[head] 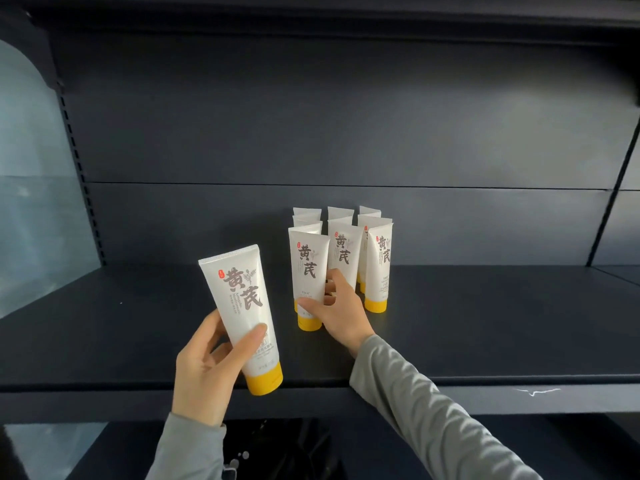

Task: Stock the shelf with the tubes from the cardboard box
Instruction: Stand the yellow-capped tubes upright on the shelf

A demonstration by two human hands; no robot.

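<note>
Several white tubes with yellow caps stand cap-down in rows on the dark shelf (485,323). My right hand (337,311) grips the lower part of the front-left standing tube (308,271), thumb in front and fingers behind it. My left hand (207,368) holds another white tube (242,306) upright over the shelf's front edge, its yellow cap at the bottom. A front-right tube (379,268) stands just right of my right hand. The cardboard box is out of view.
The shelf's dark back panel (346,133) rises behind the tubes. Bare shelf surface lies left and right of the group. A perforated upright (81,174) bounds the left side, with a pale wall beyond. Dark objects sit below the shelf edge (284,448).
</note>
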